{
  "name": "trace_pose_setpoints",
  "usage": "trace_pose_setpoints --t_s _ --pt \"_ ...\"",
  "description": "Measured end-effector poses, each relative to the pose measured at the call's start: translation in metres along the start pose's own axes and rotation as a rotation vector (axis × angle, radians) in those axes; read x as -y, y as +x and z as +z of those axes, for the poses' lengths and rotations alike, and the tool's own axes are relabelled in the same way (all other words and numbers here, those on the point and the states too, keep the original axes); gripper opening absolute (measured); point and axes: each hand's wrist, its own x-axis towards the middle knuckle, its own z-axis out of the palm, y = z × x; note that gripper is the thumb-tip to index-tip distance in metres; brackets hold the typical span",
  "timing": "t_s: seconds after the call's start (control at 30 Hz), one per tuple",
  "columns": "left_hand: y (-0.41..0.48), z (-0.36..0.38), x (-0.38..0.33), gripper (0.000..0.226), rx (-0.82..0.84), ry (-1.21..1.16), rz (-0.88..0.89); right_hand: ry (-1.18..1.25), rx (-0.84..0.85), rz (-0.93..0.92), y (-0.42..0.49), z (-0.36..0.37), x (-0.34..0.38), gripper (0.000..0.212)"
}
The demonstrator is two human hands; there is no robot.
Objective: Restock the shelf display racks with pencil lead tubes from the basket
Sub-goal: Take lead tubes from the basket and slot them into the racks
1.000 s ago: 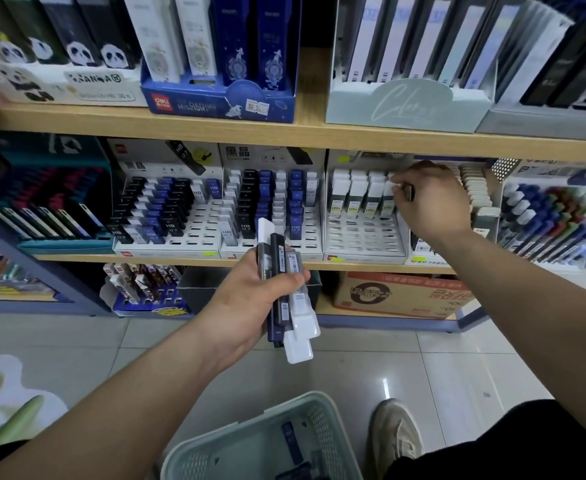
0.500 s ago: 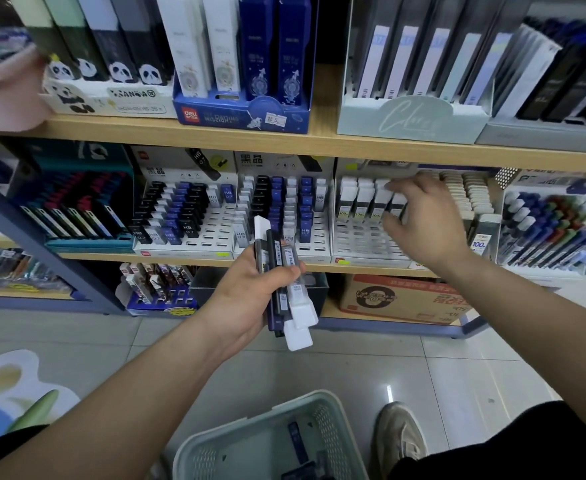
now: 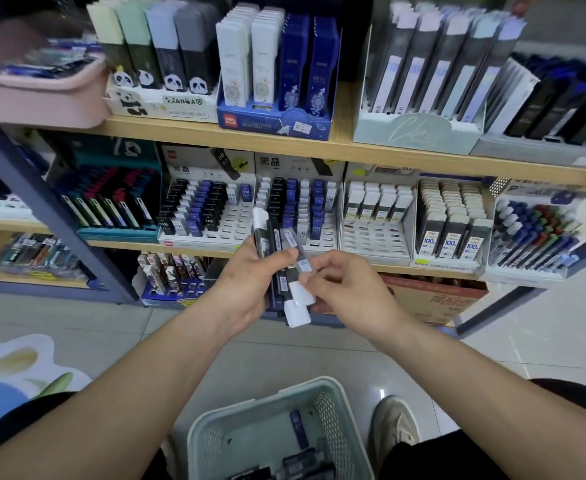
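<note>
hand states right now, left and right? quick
Left hand: closed, holding a bundle of lead tubes.
Right hand: closed, thumb and forefinger pinching one tube of that bundle.

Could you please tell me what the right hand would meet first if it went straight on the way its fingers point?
The bundle of lead tubes gripped in the left hand. The right hand points left at it, fingertips at the nearest tube; contact is unclear.

A pink tray (image 3: 42,98) sits beside panda-print boxes (image 3: 159,57).
</note>
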Motion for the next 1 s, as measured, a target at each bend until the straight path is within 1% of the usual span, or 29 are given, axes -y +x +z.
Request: trace_pose_setpoints --t_s 0.07,0.13,0.23,0.33,0.47,0.6,0.7,0.87,1.0 --pt "-0.002 -0.003 -0.002 0.018 -0.014 0.011 0.013 0.065 0.012 0.026 0.0 0.003 0.004 0.007" --pt "-0.004 -0.006 -0.003 0.027 -0.028 0.033 0.02 0.118 0.008 0.038 0.002 0.004 0.005 0.002" --pt "-0.005 -0.008 -0.002 0.026 -0.044 0.071 0.028 0.112 -0.011 -0.01 0.005 0.004 0.006 0.011" --pt "-0.006 -0.011 -0.002 0.024 -0.05 0.084 0.037 0.082 -0.041 -0.064 0.01 0.0 0.006 0.014" --pt "0.0 -0.019 -0.006 0.024 -0.091 0.049 0.027 0.132 -0.073 -0.096 0.019 -0.011 0.005 0.019" --pt "0.003 -0.023 -0.005 0.024 -0.094 0.07 0.033 0.216 -0.114 -0.124 0.024 -0.02 0.007 0.012" --pt "0.003 -0.021 -0.001 0.025 -0.062 0.098 0.02 0.202 -0.172 -0.16 0.03 -0.026 0.005 0.009" --pt "0.006 -0.018 0.008 0.029 -0.052 0.148 0.013 0.179 -0.186 -0.184 0.037 -0.032 0.006 0.026" --pt "0.01 -0.022 0.015 0.028 -0.058 0.2 0.024 0.19 -0.19 -0.175 0.04 -0.031 0.004 0.012"
